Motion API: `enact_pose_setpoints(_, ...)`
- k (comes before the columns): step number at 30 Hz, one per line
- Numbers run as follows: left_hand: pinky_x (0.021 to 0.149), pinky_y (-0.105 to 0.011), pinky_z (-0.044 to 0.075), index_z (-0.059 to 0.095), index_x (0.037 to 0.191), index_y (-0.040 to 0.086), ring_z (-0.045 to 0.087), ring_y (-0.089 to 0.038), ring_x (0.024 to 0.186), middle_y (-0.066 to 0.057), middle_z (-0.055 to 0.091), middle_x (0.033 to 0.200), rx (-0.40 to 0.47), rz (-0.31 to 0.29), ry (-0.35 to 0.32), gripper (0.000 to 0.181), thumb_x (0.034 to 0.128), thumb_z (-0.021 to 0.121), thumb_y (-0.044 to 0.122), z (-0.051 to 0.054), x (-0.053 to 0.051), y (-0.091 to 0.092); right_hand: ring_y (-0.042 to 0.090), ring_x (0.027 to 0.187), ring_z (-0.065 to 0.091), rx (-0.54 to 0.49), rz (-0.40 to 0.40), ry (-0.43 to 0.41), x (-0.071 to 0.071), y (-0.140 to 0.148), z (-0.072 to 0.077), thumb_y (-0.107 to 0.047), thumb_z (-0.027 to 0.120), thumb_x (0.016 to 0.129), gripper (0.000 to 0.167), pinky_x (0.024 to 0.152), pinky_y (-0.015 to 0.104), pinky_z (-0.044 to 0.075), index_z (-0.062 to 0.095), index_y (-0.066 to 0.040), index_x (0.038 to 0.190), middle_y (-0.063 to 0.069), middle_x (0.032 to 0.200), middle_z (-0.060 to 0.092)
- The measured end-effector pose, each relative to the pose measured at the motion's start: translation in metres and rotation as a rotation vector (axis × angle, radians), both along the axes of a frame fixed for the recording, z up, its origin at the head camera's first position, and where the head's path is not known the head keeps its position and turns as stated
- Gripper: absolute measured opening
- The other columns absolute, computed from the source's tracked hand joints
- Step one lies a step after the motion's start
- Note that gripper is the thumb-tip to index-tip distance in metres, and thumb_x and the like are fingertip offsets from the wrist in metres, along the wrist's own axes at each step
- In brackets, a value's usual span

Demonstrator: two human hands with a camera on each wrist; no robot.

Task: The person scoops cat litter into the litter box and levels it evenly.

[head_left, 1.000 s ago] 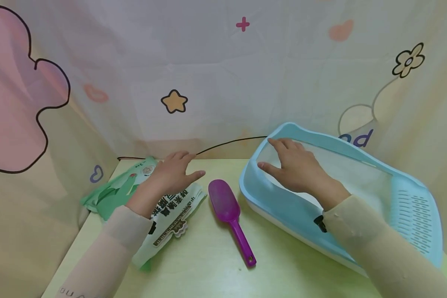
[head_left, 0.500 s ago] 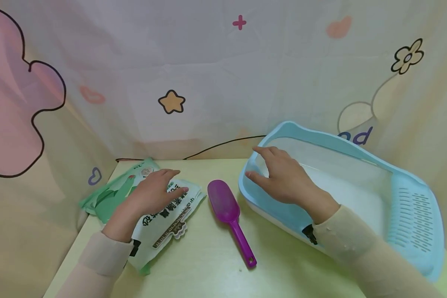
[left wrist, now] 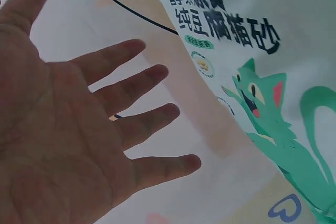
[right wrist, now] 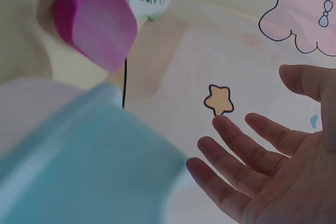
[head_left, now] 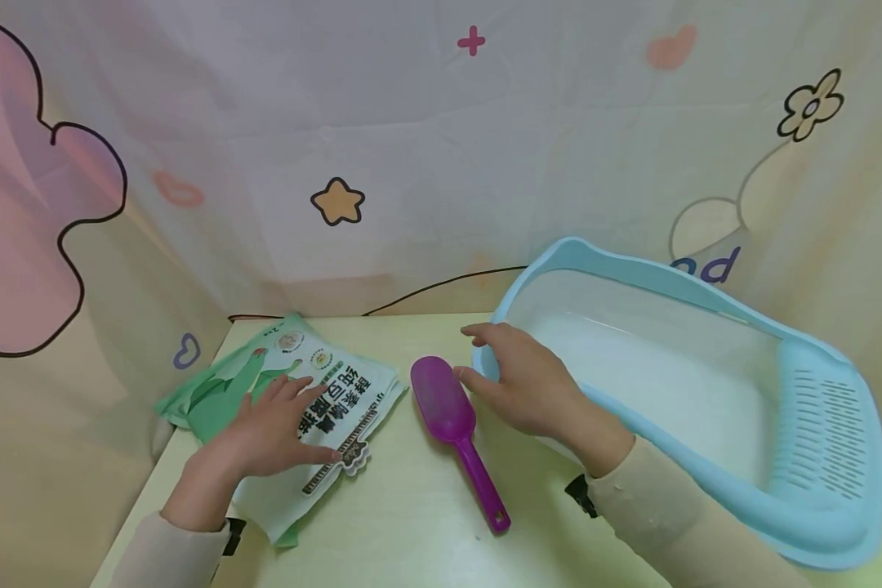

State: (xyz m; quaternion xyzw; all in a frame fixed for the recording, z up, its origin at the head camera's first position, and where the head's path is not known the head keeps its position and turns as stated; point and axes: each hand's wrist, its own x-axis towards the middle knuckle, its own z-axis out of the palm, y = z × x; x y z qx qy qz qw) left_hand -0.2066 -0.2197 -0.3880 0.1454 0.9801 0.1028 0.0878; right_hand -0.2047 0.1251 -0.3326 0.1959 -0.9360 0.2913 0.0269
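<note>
My left hand (head_left: 268,437) is spread over the green and white bag of cat litter (head_left: 353,392) at the left of the table. The left wrist view has the palm (left wrist: 58,129) and extended fingers apart from the bag (left wrist: 315,35), with nothing in them. Between my hands lies a purple scoop (head_left: 443,400), its handle pointing toward me. My right hand (head_left: 525,380), holding nothing, hovers by the left end of the light blue litter box (head_left: 595,255), its fingers loosely spread. In the right wrist view those fingers (right wrist: 231,171) are near the blue rim (right wrist: 126,140); contact cannot be told.
A slotted step (head_left: 816,433) forms the right end of the litter box. Behind the pale table (head_left: 404,539) hangs a patterned curtain (head_left: 412,147), which also runs down the left side. A thin dark line (head_left: 441,282) crosses the curtain just above the table's back edge.
Both hands have drawn back toward me. The left has shifted left over the bag; the right has moved left from above the litter box toward the scoop. Bag, scoop and box stay put.
</note>
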Motion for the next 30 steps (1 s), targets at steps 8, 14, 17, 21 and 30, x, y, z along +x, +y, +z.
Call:
enact_pose_setpoints(8,0.110,-0.086,0.005,0.041,0.157,0.009,0.013,-0.054,0.155,-0.024,0.026,0.168,-0.015,0.021,-0.135,0.124,0.0577,0.094,0.060,-0.012,0.011,-0.001,0.023,0.116,0.067,-0.069,0.012,-0.125,0.005,-0.026,-0.021,-0.034,0.066,0.099,0.049,0.096,0.043,0.055,0.056,-0.016,0.143,0.002,0.124,0.070)
enact_pose_setpoints(14,0.113,-0.084,0.005,0.039,0.159,0.008,0.011,-0.054,0.156,-0.024,0.023,0.169,0.010,0.007,-0.151,0.128,0.0555,0.096,0.056,-0.020,0.013,0.001,0.020,0.100,0.071,-0.090,0.035,-0.159,0.007,-0.043,-0.037,-0.035,0.067,0.098,0.046,0.084,0.038,0.057,0.060,-0.012,0.138,0.001,0.109,0.073)
enact_pose_setpoints(17,0.114,-0.082,0.005,0.038,0.159,0.007,0.011,-0.054,0.156,-0.024,0.022,0.169,0.012,0.005,-0.152,0.124,0.0605,0.094,0.056,-0.025,0.012,0.004,0.015,0.092,0.069,-0.080,0.055,-0.180,0.006,-0.051,-0.047,-0.039,0.067,0.099,0.047,0.078,0.034,0.057,0.060,-0.013,0.137,0.000,0.105,0.073)
enact_pose_setpoints(21,0.115,-0.081,0.005,0.037,0.160,0.008,0.011,-0.052,0.157,-0.022,0.019,0.171,0.020,0.019,-0.161,0.116,0.0677,0.091,0.054,-0.032,0.009,0.006,0.011,0.084,0.066,-0.088,0.084,-0.188,0.003,-0.059,-0.059,-0.038,0.068,0.098,0.044,0.072,0.030,0.054,0.063,-0.012,0.133,-0.001,0.101,0.072)
enact_pose_setpoints(30,0.115,-0.082,0.005,0.041,0.157,0.008,0.016,-0.053,0.155,-0.023,0.023,0.170,0.007,0.037,-0.150,0.097,0.0819,0.080,0.055,-0.041,0.006,0.009,0.013,0.076,0.062,-0.076,0.081,-0.282,0.002,-0.078,-0.082,-0.033,0.065,0.099,0.042,0.070,0.033,0.052,0.063,-0.009,0.133,0.003,0.100,0.073)
